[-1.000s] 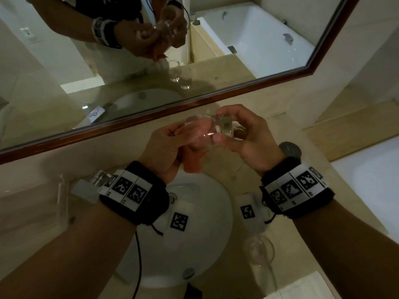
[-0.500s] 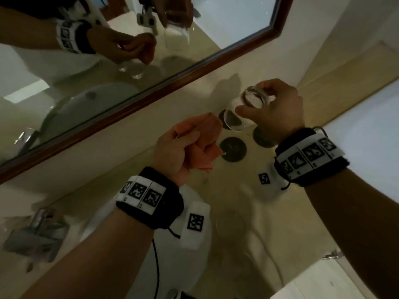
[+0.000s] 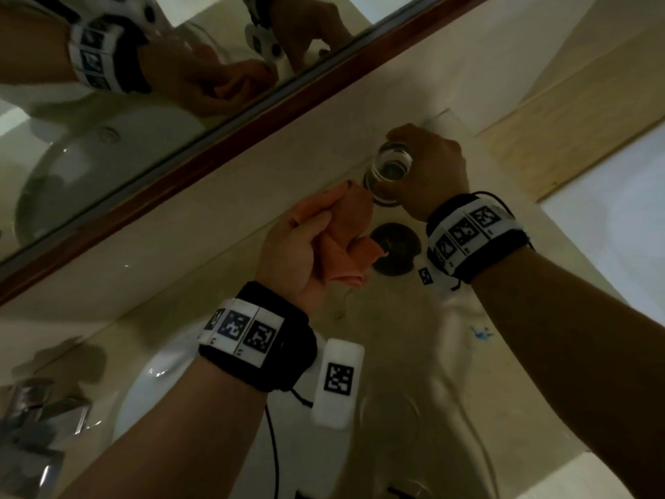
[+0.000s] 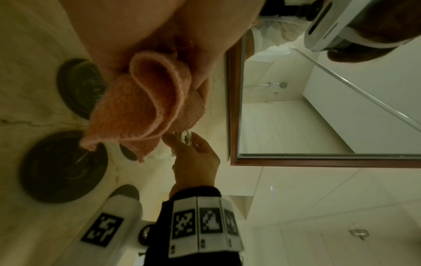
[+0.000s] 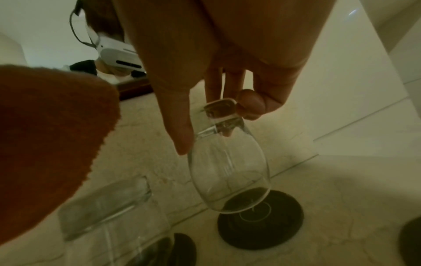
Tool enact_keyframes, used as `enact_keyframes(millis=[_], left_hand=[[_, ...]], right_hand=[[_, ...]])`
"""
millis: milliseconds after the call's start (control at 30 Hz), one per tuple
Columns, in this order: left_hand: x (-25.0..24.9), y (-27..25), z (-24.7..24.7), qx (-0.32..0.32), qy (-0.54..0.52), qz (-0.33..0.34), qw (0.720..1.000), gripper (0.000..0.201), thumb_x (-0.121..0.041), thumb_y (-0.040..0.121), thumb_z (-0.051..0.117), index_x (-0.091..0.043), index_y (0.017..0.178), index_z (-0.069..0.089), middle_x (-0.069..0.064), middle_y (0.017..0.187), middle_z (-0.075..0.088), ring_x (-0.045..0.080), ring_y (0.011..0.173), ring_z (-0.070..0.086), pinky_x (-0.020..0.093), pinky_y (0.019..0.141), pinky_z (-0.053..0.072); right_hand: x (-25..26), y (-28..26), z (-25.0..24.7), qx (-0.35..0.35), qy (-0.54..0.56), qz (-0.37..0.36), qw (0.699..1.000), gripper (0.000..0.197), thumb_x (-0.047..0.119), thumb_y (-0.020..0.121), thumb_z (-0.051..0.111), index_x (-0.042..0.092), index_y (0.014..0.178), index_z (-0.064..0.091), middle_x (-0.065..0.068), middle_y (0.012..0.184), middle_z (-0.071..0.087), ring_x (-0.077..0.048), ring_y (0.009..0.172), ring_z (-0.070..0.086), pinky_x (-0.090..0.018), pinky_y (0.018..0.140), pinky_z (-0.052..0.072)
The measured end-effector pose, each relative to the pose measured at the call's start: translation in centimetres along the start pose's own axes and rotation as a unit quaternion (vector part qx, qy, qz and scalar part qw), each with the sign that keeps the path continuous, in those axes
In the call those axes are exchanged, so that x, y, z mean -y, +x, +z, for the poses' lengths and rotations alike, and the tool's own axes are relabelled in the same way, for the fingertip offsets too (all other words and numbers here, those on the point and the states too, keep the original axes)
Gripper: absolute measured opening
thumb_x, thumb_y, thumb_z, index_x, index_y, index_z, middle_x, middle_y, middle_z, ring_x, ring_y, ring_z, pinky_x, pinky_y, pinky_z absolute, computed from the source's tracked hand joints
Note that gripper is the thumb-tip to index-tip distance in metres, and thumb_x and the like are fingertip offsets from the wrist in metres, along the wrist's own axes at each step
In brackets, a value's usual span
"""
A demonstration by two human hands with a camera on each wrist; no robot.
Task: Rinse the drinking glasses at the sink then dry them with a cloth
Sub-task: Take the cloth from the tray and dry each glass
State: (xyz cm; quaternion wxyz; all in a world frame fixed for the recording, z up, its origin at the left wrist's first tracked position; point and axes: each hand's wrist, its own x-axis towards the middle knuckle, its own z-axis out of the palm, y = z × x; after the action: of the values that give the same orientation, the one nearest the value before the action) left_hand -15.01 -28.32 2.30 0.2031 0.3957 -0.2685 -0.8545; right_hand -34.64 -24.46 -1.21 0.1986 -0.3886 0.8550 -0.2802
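Note:
My right hand (image 3: 414,163) pinches a clear drinking glass (image 3: 390,171) by its thick base, mouth down. In the right wrist view the glass (image 5: 227,171) hangs with its rim right at a dark round coaster (image 5: 259,221); whether they touch I cannot tell. My left hand (image 3: 309,239) grips a bunched orange cloth (image 3: 345,225), just left of the glass and apart from it. The left wrist view shows the cloth (image 4: 148,108) folded under my fingers, with the right hand (image 4: 196,162) beyond it.
A second clear glass (image 5: 107,203) stands close on the left by another coaster (image 5: 164,248). One more coaster (image 3: 396,246) lies below the cloth. The white basin (image 3: 162,408) and tap (image 3: 32,408) are at lower left, and the mirror frame (image 3: 216,145) runs along the back.
My right hand took the glass away from the cloth, carried it right, turned it mouth down and lowered it to the coaster. My left hand kept the cloth.

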Motion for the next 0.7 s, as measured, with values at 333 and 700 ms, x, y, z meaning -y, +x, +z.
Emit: enact_keyframes(millis=[333, 700], left_hand=[[0.1, 0.8, -1.5, -0.008, 0.0, 0.006, 1.0, 0.032, -0.004, 0.104, 0.036, -0.009, 0.116, 0.066, 0.009, 0.126, 0.069, 0.022, 0.111, 0.07, 0.042, 0.075, 0.062], [0.4, -1.7, -2.0, -0.012, 0.004, 0.014, 1.0, 0.031, -0.004, 0.104, 0.038, -0.006, 0.12, 0.065, 0.015, 0.134, 0.065, 0.03, 0.12, 0.065, 0.055, 0.087, 0.058]], right_hand=[[-1.0, 2.0, 1.9, 0.039, -0.034, 0.029, 0.998, 0.068, 0.029, 0.083, 0.077, 0.022, 0.144, 0.048, -0.007, 0.144, 0.052, -0.03, 0.13, 0.05, -0.039, 0.103, 0.045], [1.0, -4.5, 0.2, 0.052, -0.061, 0.028, 0.996, 0.069, 0.038, 0.083, 0.076, 0.017, 0.142, 0.047, -0.012, 0.136, 0.045, -0.033, 0.118, 0.052, -0.033, 0.088, 0.04]])
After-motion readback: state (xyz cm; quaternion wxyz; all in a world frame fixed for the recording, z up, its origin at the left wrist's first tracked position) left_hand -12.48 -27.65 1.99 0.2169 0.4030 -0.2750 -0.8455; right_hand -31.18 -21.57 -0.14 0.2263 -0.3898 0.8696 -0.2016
